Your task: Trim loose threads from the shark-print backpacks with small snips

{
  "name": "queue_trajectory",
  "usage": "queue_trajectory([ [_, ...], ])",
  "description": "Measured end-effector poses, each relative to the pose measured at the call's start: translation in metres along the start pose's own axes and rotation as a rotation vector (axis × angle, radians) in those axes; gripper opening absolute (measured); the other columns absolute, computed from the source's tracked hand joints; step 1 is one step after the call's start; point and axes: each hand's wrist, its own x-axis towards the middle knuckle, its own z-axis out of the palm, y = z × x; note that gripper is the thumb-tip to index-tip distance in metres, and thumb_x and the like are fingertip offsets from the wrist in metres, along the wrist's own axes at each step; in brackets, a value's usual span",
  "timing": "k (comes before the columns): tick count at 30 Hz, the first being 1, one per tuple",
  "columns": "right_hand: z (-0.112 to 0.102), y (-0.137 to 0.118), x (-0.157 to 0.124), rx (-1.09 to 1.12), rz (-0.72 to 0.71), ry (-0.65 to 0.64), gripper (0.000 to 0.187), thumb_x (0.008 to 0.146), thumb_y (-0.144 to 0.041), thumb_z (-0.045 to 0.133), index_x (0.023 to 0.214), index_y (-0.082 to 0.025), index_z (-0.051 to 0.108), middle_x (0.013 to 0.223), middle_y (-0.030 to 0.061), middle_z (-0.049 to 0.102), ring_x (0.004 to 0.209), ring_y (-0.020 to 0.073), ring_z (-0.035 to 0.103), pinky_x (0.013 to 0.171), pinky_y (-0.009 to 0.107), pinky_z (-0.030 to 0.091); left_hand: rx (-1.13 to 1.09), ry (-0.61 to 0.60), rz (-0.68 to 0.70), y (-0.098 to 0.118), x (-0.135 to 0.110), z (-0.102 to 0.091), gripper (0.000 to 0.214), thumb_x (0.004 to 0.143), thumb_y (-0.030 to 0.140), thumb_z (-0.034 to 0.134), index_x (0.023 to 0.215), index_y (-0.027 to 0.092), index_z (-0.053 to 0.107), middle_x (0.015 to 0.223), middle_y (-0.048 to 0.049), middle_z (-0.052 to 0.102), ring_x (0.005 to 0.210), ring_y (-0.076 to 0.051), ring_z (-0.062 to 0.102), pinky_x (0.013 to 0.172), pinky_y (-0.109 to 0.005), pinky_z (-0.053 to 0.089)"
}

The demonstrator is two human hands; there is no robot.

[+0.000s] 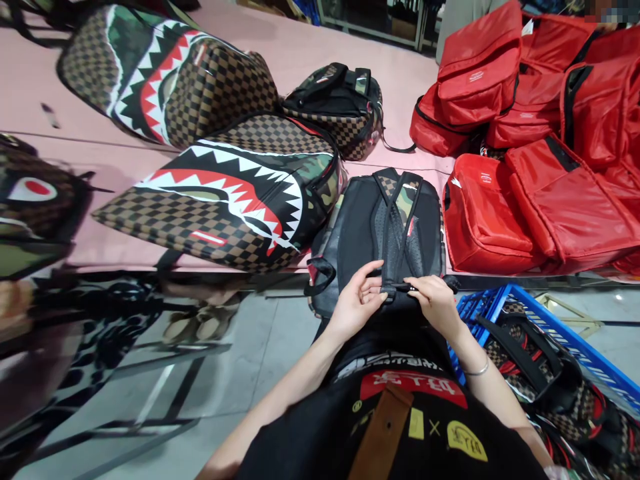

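Observation:
A black backpack (357, 220) with checkered and camouflage trim lies at the table's near edge, straps upward. Two shoulder straps (393, 240) cross over its padded back panel. My left hand (361, 295) is closed, thumb and fingers pinching a strap end near the bag's edge closest to me. Just to the right, my right hand (434, 301) pinches a thin dark strap piece between thumb and fingertips. What exactly lies between the fingertips is partly hidden. A side loop of webbing (321, 275) sticks out at the bag's left.
Checkered shark-mouth backpacks (225, 200) lie left on the pink table (400, 87). Red bags (487, 213) are piled at right. A blue crate (565, 337) of checkered bags stands below right. Another person's hand (14, 310) shows at far left.

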Motion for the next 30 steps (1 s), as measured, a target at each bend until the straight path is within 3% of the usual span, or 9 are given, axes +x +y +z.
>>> queue_trajectory([
  [19, -0.014, 0.002, 0.016, -0.035, -0.135, -0.144, 0.025, 0.089, -0.023, 0.048, 0.109, -0.017, 0.062, 0.093, 0.0083, 0.067, 0.086, 0.0192, 0.057, 0.080, 0.033, 0.044, 0.025, -0.008, 0.017, 0.004, -0.001, 0.000, 0.061, 0.068, 0.018, 0.066, 0.124, 0.020, 0.044, 0.086, -0.0018, 0.056, 0.070, -0.008, 0.054, 0.062, -0.018, 0.043],
  [30, -0.008, 0.006, 0.020, 0.019, -0.187, -0.158, 0.023, 0.090, -0.023, 0.046, 0.105, -0.018, 0.062, 0.091, 0.0076, 0.067, 0.084, 0.0177, 0.059, 0.079, 0.032, 0.044, 0.036, -0.025, 0.003, 0.003, -0.001, 0.002, 0.059, 0.068, 0.015, 0.065, 0.123, 0.021, 0.045, 0.084, 0.0000, 0.053, 0.067, -0.007, 0.051, 0.062, -0.018, 0.041],
])
